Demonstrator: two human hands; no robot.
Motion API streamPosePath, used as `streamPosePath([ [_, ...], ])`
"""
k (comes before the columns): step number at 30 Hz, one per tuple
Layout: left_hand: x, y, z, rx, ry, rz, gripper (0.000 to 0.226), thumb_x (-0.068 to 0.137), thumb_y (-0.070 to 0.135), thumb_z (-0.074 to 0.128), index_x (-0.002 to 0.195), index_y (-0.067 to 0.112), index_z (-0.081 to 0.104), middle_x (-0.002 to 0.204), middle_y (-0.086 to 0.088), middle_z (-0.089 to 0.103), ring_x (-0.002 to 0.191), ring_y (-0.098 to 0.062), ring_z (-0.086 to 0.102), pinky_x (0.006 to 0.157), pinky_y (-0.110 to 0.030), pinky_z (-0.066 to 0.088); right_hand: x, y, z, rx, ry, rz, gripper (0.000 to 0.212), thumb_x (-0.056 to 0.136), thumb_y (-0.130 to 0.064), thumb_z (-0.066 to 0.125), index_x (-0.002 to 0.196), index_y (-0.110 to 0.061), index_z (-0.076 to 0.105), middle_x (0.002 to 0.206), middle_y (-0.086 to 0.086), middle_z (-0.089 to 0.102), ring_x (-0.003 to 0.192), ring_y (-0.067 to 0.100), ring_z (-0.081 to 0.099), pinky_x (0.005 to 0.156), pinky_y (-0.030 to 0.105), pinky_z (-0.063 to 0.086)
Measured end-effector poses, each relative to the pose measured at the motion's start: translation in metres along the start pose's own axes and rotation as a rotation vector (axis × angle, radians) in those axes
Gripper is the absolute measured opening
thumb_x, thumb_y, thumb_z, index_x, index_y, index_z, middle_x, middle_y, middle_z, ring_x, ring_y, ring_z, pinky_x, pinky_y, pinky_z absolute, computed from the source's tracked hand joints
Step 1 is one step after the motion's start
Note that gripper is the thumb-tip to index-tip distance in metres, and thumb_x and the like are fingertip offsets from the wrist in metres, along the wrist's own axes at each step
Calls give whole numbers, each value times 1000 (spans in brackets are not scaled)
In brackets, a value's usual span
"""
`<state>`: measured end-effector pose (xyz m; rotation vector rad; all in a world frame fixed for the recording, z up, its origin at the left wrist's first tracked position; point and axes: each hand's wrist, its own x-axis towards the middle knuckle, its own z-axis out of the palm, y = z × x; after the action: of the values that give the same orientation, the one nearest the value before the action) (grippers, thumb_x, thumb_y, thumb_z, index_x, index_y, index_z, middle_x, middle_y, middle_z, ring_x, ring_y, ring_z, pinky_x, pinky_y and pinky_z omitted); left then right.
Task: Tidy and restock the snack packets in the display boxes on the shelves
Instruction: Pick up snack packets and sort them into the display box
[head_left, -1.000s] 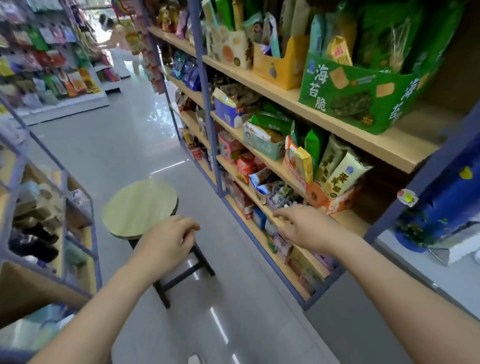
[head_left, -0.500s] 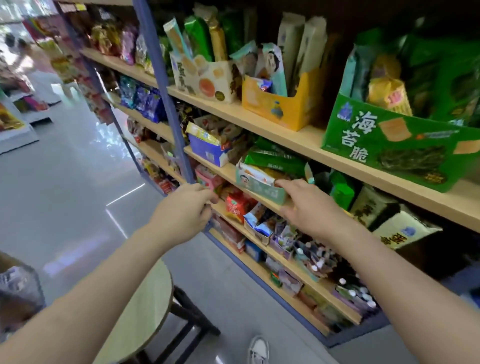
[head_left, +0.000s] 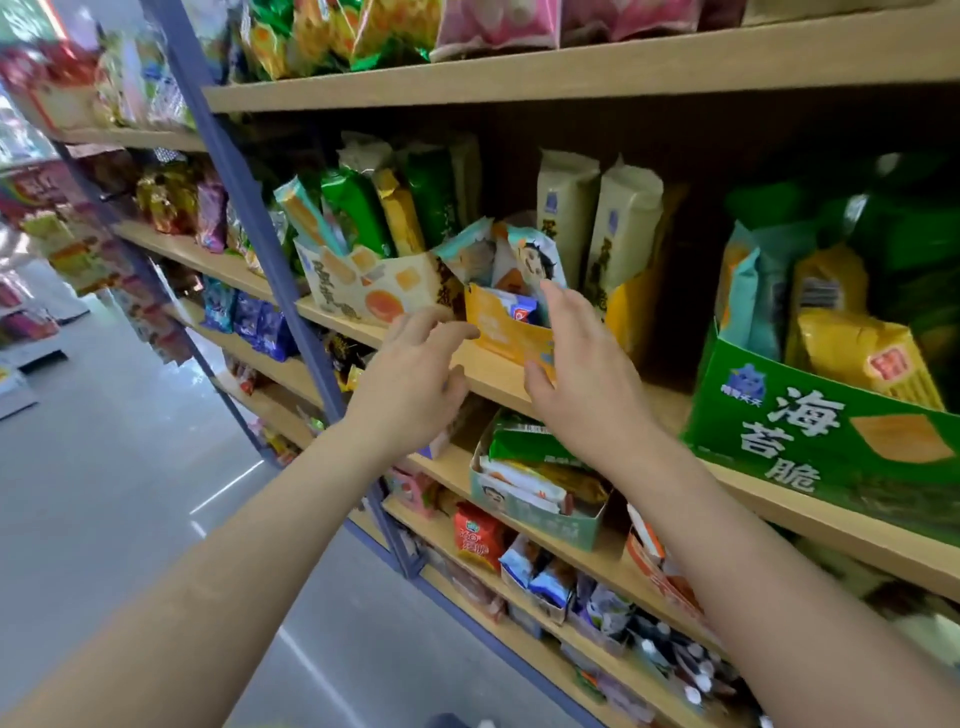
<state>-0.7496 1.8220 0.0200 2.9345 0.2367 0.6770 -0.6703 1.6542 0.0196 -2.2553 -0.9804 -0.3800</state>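
- head view, nearest first: two bare forearms reach up toward the middle shelf (head_left: 491, 370).
- left hand (head_left: 410, 374) is spread and holds nothing, its fingertips just beside the left corner of the orange display box (head_left: 506, 332); contact unclear.
- right hand (head_left: 582, 374) is also spread and empty, with the thumb low against the box front and the fingers up by the packets; cannot tell if it presses.
- the box sits at the shelf's front edge, between the cream box (head_left: 363, 283) and the tall pale packs.
- snack packets (head_left: 530, 254) stand crooked inside it, leaning left.
- handling guess: packets are light, soft and crinkly with slippery film, and may hold crushable biscuits. pinch them at the top seam, not the middle.
- the box is thin card that bends easily, so steady it by both side walls.
- farther right is the green box (head_left: 831, 431), well apart.
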Motion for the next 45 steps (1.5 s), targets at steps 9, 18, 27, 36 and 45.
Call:
streamPosePath([
  [9,104,-20,15,68,312,266,33,87,23,62,119,15,59,118,-11,53,116,-29,46,92,-43,44,66,-2,22,-249,182,196,64,97,-20,57,147,-20,18,125,10,58,108,25,60,82,35,56],
  [18,177,-32,20,41,-4,383,65,76,37,72,133,18,48,125,-12,59,119,-33,53,103,-45,38,105,1,39,-563,133,521,67,93,-13,57,151,-22,25,137,12,43,99,26,64,77,35,53],
  [27,158,-26,25,-66,-10,309,22,94,27,56,106,9,56,85,-11,66,82,-32,62,66,-39,47,63,15,68,-447,509,223,35,79,-11,75,111,-9,61,102,16,60,85,31,59,64,38,54],
  [36,151,-39,26,-217,73,426,4,98,17,51,98,13,51,82,-1,61,75,-26,59,63,-41,47,58,14,66,-351,449,212,26,81,-28,77,99,-11,69,105,10,55,83,21,59,57,31,54],
  [45,149,-69,45,-670,231,530,17,102,14,42,102,29,50,97,9,59,85,-3,56,72,-26,50,59,6,85,-149,687,159,11,96,-20,59,103,-12,58,103,-7,46,85,0,44,63,12,42],
])
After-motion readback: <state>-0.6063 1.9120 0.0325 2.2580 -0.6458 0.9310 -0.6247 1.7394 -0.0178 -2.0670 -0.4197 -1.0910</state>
